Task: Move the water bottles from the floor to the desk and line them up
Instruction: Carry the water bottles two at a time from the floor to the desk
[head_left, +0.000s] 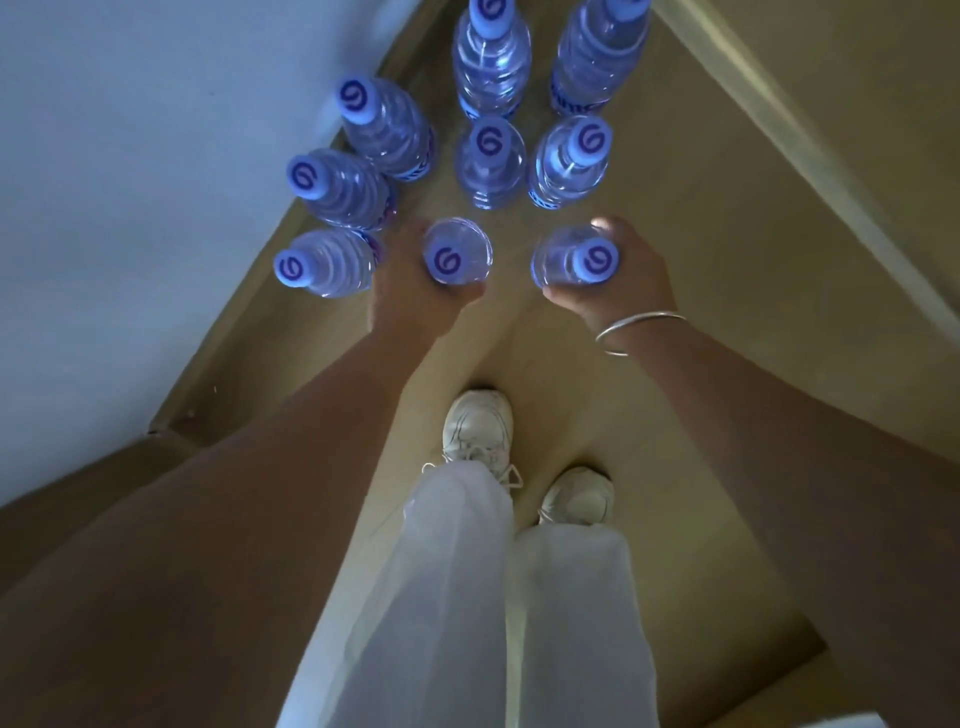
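head view, looking straight down. left hand (410, 291) is wrapped around a capped water bottle (457, 252), fingers curled round its body from below the cap. right hand (621, 275) grips a second bottle (574, 257) the same way; thumb tip shows at the top edge. a thin bangle (636, 330) sits on the right wrist. whether either held bottle is touching the floor (701, 249) or lifted clear cannot be told from this angle. seven more bottles stand upright on the floor past the hands: three along the wall (130, 182) on the left, nearest one (324, 262) just beside the left hand, and four in two pairs further ahead. white shoes (480, 426) and pale trousers (467, 597) fill the lower middle.
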